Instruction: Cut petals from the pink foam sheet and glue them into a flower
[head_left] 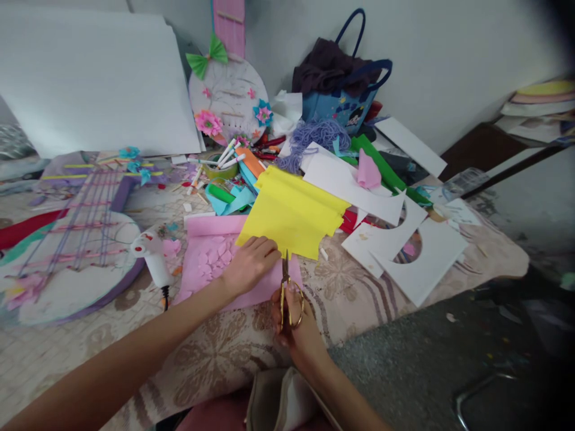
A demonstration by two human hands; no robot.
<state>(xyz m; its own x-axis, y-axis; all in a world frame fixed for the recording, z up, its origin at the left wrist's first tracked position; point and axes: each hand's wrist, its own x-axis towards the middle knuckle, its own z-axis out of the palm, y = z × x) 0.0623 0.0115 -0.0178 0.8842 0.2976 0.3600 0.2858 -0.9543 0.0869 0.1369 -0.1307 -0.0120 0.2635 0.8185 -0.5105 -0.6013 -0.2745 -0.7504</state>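
Note:
A sheet of yellow crepe paper (294, 209) lies in the middle of the table, its near edge under the fingers of my left hand (251, 263), which are closed on that edge. In my right hand (299, 326) is a pair of gold-handled scissors (286, 278), blades pointing away from me at the paper's near edge. Whether the blades have the paper between them I cannot make out. Beneath my left hand and partly under the yellow sheet is pink crepe paper (193, 239), with small cut pink pieces (218, 258) scattered on it.
A white glue gun (153, 257) stands left, beside a paper guitar (85, 263) strung with purple yarn. White board offcuts (417, 257) lie right. Behind are purple yarn (314, 140), a blue bag (335, 108) and a flower-decorated round craft (229, 96).

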